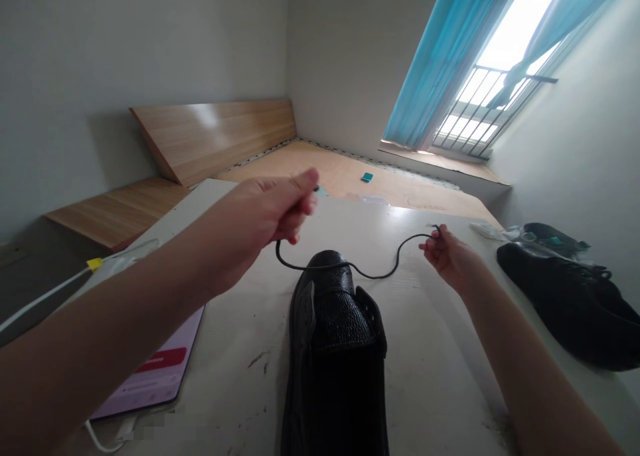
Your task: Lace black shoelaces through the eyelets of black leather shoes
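Note:
A thin black lace runs in loose curves across the toe of a black pebbled-leather shoe, which lies on a white table with its toe pointing away from me. My left hand is pinching one end of the lace above the shoe's far left. The other end is held between the fingertips of my right hand, to the right of the toe. The lace's tip in my left hand is mostly hidden by my fingers.
A second black shoe lies at the table's right edge beside a plastic bag. A phone or tablet with a pink screen and a white cable are at the left. Beyond the table are a wooden bed frame and a barred window.

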`<state>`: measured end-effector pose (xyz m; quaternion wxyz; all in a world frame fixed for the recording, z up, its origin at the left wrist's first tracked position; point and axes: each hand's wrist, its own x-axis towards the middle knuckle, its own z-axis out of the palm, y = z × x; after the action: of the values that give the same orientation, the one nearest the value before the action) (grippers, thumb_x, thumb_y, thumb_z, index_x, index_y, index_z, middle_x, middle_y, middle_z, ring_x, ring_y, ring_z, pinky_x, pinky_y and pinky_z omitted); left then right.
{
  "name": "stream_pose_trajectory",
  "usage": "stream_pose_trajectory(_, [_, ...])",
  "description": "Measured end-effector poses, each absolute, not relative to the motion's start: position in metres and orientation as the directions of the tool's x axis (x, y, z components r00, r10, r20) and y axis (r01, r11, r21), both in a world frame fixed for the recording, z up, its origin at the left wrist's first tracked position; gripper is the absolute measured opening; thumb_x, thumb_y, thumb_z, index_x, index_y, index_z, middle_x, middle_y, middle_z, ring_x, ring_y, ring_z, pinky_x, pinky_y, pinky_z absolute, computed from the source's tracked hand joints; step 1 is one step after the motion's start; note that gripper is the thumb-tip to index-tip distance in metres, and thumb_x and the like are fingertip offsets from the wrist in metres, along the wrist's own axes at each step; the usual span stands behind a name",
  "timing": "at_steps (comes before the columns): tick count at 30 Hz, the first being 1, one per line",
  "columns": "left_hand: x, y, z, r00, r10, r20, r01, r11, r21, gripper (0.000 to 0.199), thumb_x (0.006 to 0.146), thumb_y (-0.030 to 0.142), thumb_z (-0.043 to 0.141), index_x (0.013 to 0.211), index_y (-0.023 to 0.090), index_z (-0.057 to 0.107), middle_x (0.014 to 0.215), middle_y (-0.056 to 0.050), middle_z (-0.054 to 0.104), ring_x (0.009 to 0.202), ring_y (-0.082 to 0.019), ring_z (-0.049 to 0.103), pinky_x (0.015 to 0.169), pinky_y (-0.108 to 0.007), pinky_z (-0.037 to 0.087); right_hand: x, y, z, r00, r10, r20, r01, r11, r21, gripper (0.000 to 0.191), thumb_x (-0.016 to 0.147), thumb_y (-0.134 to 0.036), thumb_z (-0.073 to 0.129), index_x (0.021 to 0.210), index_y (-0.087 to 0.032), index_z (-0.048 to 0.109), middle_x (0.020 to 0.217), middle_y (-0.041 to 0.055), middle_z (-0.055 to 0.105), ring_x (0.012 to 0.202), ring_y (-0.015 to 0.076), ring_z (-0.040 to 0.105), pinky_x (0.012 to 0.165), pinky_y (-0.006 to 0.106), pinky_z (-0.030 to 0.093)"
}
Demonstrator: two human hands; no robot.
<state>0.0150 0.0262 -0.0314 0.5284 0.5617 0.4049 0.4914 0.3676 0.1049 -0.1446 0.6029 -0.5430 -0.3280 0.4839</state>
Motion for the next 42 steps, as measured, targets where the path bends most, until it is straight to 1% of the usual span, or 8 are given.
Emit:
stream_pose_trajectory(4, [0.015,0.015,-0.034,0.524,0.848,-0.077,0.371,-0.145,0.917,0.022,0.091,0.036,0.054,0.085,0.021,0.068,0.054,0.006,0.047,0.049,-0.011,0.041,0.049,-0.022,0.030,0.336,0.088,-0.136,0.109,0.994,-0.006,-0.082,0.003,-0.997,0.024,0.090,-0.038,0.067,0.084,-0.016,0.064,0.091,0.0013,0.064,0.087,0.0130,0.061,0.077,0.027,0.052])
stream_pose_trajectory(10, [0.017,0.003,-0.044,0.585,0.795,-0.158,0.748,-0.454,0.484,0.047,0.097,0.047,0.037,0.065,0.021,0.059,0.068,-0.001,0.066,0.060,-0.017,0.054,0.054,-0.028,0.029,0.299,0.060,-0.121,-0.402,0.911,-0.087,0.143,-0.031,-0.989,0.043,0.084,-0.053,0.068,0.064,-0.016,0.058,0.060,-0.0006,0.058,0.061,0.0106,0.054,0.062,0.024,0.046])
stream_pose_trajectory(15, [0.017,0.004,-0.039,0.583,0.794,-0.171,0.769,-0.473,0.430,0.041,0.094,0.049,0.044,0.067,0.023,0.063,0.067,0.000,0.067,0.058,-0.017,0.056,0.052,-0.028,0.027,0.284,0.049,-0.116,-0.632,0.732,-0.254,0.296,-0.074,-0.952,0.035,0.083,-0.048,0.071,0.086,-0.014,0.064,0.061,-0.0038,0.055,0.049,0.0066,0.046,0.044,0.019,0.033])
stream_pose_trajectory(19, [0.014,0.001,-0.034,0.566,0.811,-0.147,0.783,-0.474,0.404,0.026,0.092,0.031,0.042,0.089,0.030,0.068,0.078,0.002,0.071,0.070,-0.020,0.062,0.056,-0.028,0.030,0.277,0.045,-0.115,-0.670,0.688,-0.278,0.346,-0.042,-0.937,0.034,0.086,-0.049,0.066,0.085,-0.015,0.064,0.059,-0.0064,0.047,0.051,0.0060,0.044,0.045,0.018,0.034])
stream_pose_trajectory(25, [0.010,-0.005,-0.040,0.567,0.798,-0.203,0.809,-0.493,0.320,0.030,0.094,0.033,0.038,0.085,0.026,0.066,0.074,-0.002,0.069,0.064,-0.021,0.059,0.056,-0.030,0.030,0.279,0.043,-0.110,-0.690,0.664,-0.288,0.384,-0.001,-0.923,0.034,0.086,-0.049,0.067,0.084,-0.016,0.066,0.056,-0.0069,0.045,0.050,0.0066,0.046,0.046,0.019,0.036])
stream_pose_trajectory(28, [0.009,-0.005,-0.041,0.578,0.792,-0.198,0.795,-0.493,0.353,0.033,0.095,0.036,0.040,0.084,0.025,0.069,0.076,-0.003,0.070,0.066,-0.021,0.060,0.057,-0.030,0.031,0.285,0.042,-0.107,-0.704,0.642,-0.306,0.394,-0.006,-0.919,0.033,0.086,-0.048,0.068,0.094,-0.016,0.067,0.055,-0.0073,0.047,0.048,0.0063,0.046,0.045,0.019,0.035])
stream_pose_trajectory(34, [0.013,0.001,-0.039,0.542,0.816,-0.201,0.809,-0.442,0.387,0.044,0.096,0.047,0.039,0.069,0.022,0.063,0.070,-0.003,0.068,0.061,-0.019,0.057,0.053,-0.029,0.028,0.283,0.044,-0.112,-0.760,0.578,-0.298,0.336,-0.043,-0.941,0.047,0.083,-0.062,0.063,0.076,-0.017,0.054,0.067,-0.0023,0.056,0.056,0.0081,0.052,0.056,0.023,0.047])
stream_pose_trajectory(42, [0.017,0.002,-0.037,0.561,0.819,-0.122,0.752,-0.441,0.490,0.031,0.095,0.047,0.045,0.089,0.028,0.069,0.078,0.001,0.069,0.069,-0.018,0.059,0.056,-0.028,0.032,0.281,0.043,-0.112,-0.756,0.572,-0.318,0.356,-0.048,-0.933,0.037,0.093,-0.051,0.056,0.088,-0.015,0.060,0.062,-0.0062,0.040,0.053,0.0067,0.032,0.048,0.021,0.025])
